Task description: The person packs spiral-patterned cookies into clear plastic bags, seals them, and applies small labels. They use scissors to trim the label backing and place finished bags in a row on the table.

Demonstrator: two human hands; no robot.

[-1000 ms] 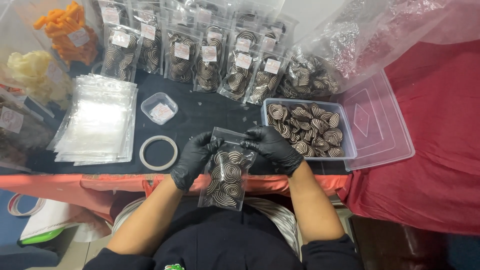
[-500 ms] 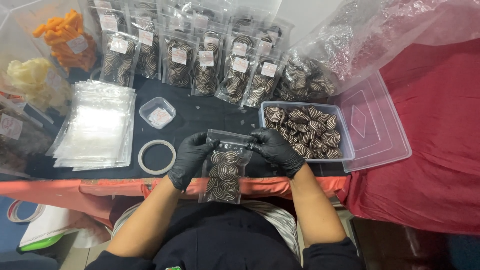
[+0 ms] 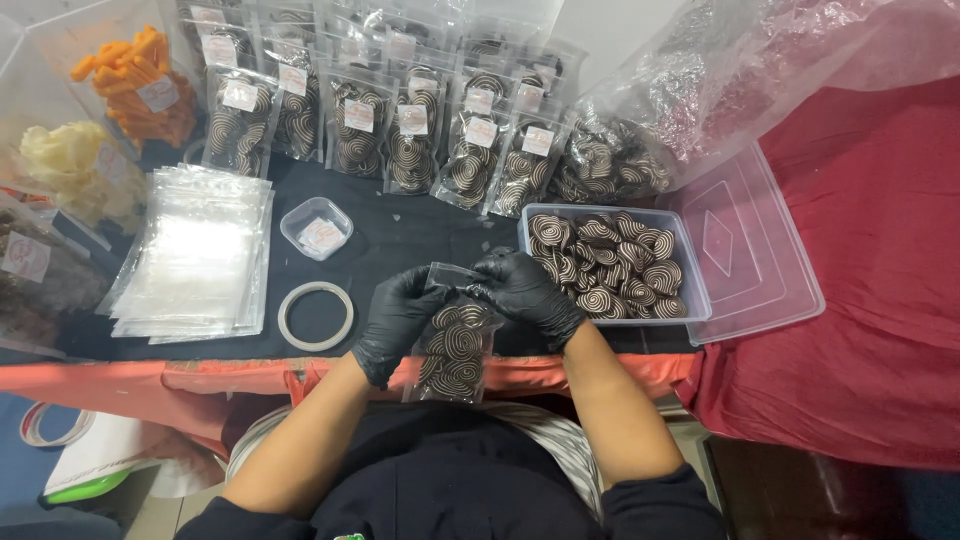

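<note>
bag [image 3: 455, 345] lifted slightly, hands [image 3: 400, 315] at table edge

Snack-packing table — rows of bagged spiral cookies [image 3: 410, 150]

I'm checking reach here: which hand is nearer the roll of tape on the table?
Left. The left hand grips the bag just right of the tape roll; the right hand is farther right, beside the cookie tub.

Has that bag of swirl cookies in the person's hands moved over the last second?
No, hardly at all. The clear bag of swirl cookies still hangs over the table's front edge, between the tape ring and the cookie tub, pinched at its top by both gloved hands.
</note>
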